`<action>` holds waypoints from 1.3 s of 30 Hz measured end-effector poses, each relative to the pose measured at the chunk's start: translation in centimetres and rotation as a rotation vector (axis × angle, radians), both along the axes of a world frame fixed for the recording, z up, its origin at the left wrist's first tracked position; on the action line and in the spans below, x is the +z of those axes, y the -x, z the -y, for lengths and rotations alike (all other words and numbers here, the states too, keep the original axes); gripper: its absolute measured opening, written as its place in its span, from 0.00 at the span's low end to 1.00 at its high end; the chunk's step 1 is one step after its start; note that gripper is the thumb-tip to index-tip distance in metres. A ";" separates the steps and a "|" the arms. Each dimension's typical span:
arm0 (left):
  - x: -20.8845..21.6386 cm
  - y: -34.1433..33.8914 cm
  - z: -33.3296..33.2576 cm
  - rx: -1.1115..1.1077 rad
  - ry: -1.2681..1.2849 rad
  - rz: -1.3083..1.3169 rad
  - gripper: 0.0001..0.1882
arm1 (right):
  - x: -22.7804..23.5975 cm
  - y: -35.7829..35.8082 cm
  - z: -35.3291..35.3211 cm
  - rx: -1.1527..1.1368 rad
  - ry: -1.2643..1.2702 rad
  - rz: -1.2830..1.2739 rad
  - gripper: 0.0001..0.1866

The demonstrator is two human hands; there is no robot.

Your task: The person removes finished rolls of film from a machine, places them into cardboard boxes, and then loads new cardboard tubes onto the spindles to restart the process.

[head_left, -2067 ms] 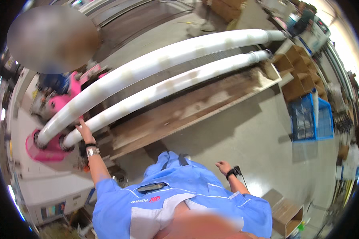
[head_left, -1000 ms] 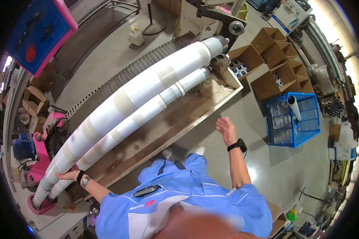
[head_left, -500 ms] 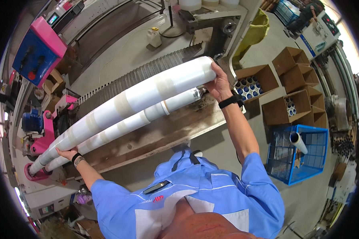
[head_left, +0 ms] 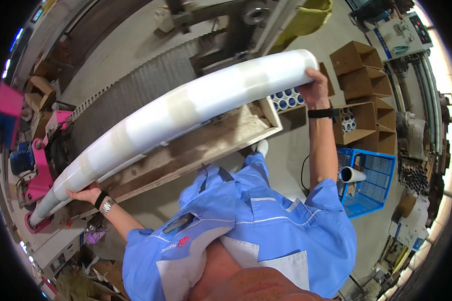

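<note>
A long white roll (head_left: 150, 120) with several translucent tan bands slants up to the right across the view. My right hand (head_left: 315, 89) grips its right end, fingers over the end face. Near the lower left end, my left hand (head_left: 87, 193) cups the roll from the near side, with the thumb along its surface. The roll's left end rests on a grey shaft (head_left: 45, 207) at a pink machine bracket (head_left: 37, 224). Behind it, a second, thinner white roll (head_left: 135, 159) shows only as a strip; the long one hides most of it.
Below the rolls lies a stained trough (head_left: 196, 143) with a pale rim. Cardboard boxes (head_left: 359, 57) stand at the right, some holding blue-and-white cores (head_left: 288, 99). A blue crate (head_left: 371, 195) with a tube (head_left: 353, 174) sits near my right arm. Ribbed grey covering (head_left: 150, 80) lies beyond.
The long roll's right end has swung right and toward the far side with my right hand. My left hand stays on the roll. The second roll is now mostly hidden.
</note>
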State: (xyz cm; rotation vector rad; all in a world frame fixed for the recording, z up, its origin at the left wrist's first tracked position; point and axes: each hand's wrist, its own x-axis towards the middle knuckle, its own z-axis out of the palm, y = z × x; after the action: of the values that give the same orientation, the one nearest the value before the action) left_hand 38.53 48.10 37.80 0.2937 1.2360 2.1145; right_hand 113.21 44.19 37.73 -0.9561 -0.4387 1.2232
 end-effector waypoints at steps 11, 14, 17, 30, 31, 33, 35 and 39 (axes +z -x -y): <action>-1.2 -45.3 3.0 -0.617 -0.167 0.332 0.47 | 2.1 -37.2 13.6 -0.521 0.259 0.564 0.35; -3.4 -54.0 3.1 -0.711 -0.085 0.374 0.40 | -1.6 -37.5 15.8 -0.809 0.188 0.796 0.34; -9.8 -59.2 2.4 -0.638 0.034 -0.081 0.32 | -6.6 -34.7 19.4 -0.812 0.284 0.217 0.25; -13.8 -67.1 10.8 -1.723 0.886 -0.432 0.26 | -19.6 -13.6 30.6 -0.626 0.798 -0.096 0.40; -15.5 -66.9 10.9 -1.782 0.924 -0.434 0.26 | -19.6 -13.6 30.9 -0.598 0.802 0.035 0.42; -15.6 -67.7 11.0 -1.844 1.031 -0.400 0.26 | -19.9 -13.5 31.6 -0.574 0.801 0.163 0.44; -15.5 -68.9 11.0 -1.907 1.038 -0.452 0.25 | -20.0 -13.6 32.1 -0.643 0.812 0.117 0.45; -14.4 -72.5 11.0 -2.079 0.917 -0.710 0.23 | -17.3 -14.6 33.0 -0.590 0.830 0.369 0.45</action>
State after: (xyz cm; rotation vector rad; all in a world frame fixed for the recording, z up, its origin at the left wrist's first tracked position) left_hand 111.08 37.13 23.38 1.1872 1.0417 -0.3765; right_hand 127.82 11.18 20.45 -1.8783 0.1107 0.6580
